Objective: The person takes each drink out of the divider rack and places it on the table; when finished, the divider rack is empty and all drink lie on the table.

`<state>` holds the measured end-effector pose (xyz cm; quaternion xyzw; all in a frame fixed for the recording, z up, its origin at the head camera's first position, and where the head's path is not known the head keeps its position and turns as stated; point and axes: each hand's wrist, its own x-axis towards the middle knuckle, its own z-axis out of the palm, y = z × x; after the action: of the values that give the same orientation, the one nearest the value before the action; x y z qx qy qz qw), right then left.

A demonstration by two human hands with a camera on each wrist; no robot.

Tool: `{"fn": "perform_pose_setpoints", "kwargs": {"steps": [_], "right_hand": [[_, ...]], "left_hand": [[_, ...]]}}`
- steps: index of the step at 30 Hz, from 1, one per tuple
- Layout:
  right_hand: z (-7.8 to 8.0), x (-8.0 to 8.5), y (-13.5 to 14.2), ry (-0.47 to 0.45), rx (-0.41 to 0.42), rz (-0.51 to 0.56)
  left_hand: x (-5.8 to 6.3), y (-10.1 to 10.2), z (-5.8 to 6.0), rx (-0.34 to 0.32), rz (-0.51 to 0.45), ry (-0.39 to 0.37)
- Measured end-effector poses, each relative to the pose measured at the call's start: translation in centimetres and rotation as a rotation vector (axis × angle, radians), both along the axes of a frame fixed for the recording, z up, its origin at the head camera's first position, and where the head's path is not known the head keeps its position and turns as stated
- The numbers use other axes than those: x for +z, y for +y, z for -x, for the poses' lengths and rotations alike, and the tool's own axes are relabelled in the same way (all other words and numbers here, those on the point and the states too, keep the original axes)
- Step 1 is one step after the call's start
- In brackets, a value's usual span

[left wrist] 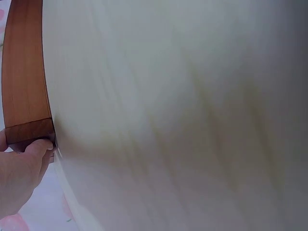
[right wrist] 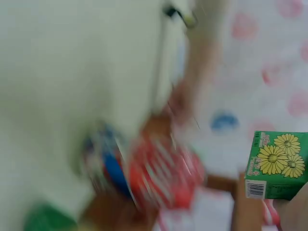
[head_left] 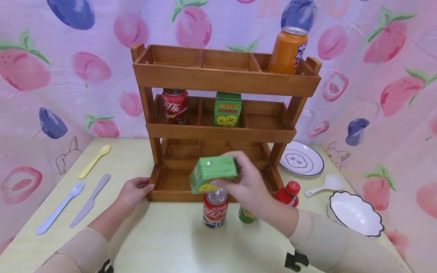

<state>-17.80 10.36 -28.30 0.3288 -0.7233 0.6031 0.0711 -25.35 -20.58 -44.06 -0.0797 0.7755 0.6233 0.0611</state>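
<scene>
My right hand [head_left: 247, 182] holds a green drink carton [head_left: 216, 170] with yellow flowers, tilted in the air in front of the lower tiers of a wooden three-tier rack [head_left: 225, 80]. In the right wrist view the carton [right wrist: 278, 165] shows its flowers and a barcode. Below it a red cola can [head_left: 215, 212] stands on the table. My left hand [head_left: 134, 193] pinches the rack's lower left front corner; the left wrist view shows thumb and fingers on either side of that corner [left wrist: 30, 132]. Much of the right wrist view is blurred.
On the rack are an orange soda can [head_left: 288, 51], a cola can [head_left: 175, 107] and another green carton [head_left: 227, 110]. A red-capped bottle [head_left: 288, 193] and a green can [head_left: 246, 215] stand by my right forearm. Cutlery [head_left: 90, 201] lies left; a plate [head_left: 302, 158], spoon [head_left: 326, 185] and bowl [head_left: 356, 214] sit right.
</scene>
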Motion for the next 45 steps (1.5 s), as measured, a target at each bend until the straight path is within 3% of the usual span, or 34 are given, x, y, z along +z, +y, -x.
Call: {"fn": "perform_pose_setpoints", "kwargs": {"steps": [5,9,12,18,23,25,28,31,35,37,39,45], "right_hand": [[-1.5,-5.1,-3.6,-0.196,0.132,-0.083],[-1.6,-10.2,-5.8,-0.278,0.201,-0.146],[-1.4,-12.8,-7.1,-0.33,0.209,-0.187],[-0.2,-14.5,-8.8,-0.378,0.095,-0.156],[1.1,-14.9,-9.3,-0.342,-0.007,-0.141],[1.0,-14.3,-9.1,-0.274,-0.037,-0.202],[0.2,-11.9,-8.4,-0.159,-0.066,-0.302],[-0.6,-7.2,-7.3,-0.101,-0.05,-0.278],[-0.1,-0.2,-4.9,-0.039,-0.073,-0.094],[1.1,2.3,-3.5,0.003,-0.139,-0.029],[3.1,3.5,-1.9,0.045,-0.223,-0.013],[9.9,3.6,1.0,0.059,-0.42,-0.183]], "left_hand": [[-0.3,0.1,0.1,0.004,-0.005,0.011],[-0.4,0.1,0.1,0.007,-0.016,0.007],[-0.4,0.1,0.1,0.005,-0.013,0.009],[-0.4,-0.1,0.1,0.003,-0.006,0.033],[-0.5,0.0,0.1,0.01,0.002,0.039],[-0.5,0.0,0.0,0.011,0.004,0.037],[-0.4,-0.1,-0.1,0.01,-0.002,0.033],[-0.3,-0.1,-0.1,0.011,-0.012,0.031],[-0.1,-0.1,-0.1,0.014,-0.018,0.03],[-0.1,-0.1,-0.1,0.016,-0.009,0.028],[-0.1,-0.1,-0.1,0.014,-0.002,0.025],[-0.1,0.0,-0.3,-0.006,0.018,0.028]]}}
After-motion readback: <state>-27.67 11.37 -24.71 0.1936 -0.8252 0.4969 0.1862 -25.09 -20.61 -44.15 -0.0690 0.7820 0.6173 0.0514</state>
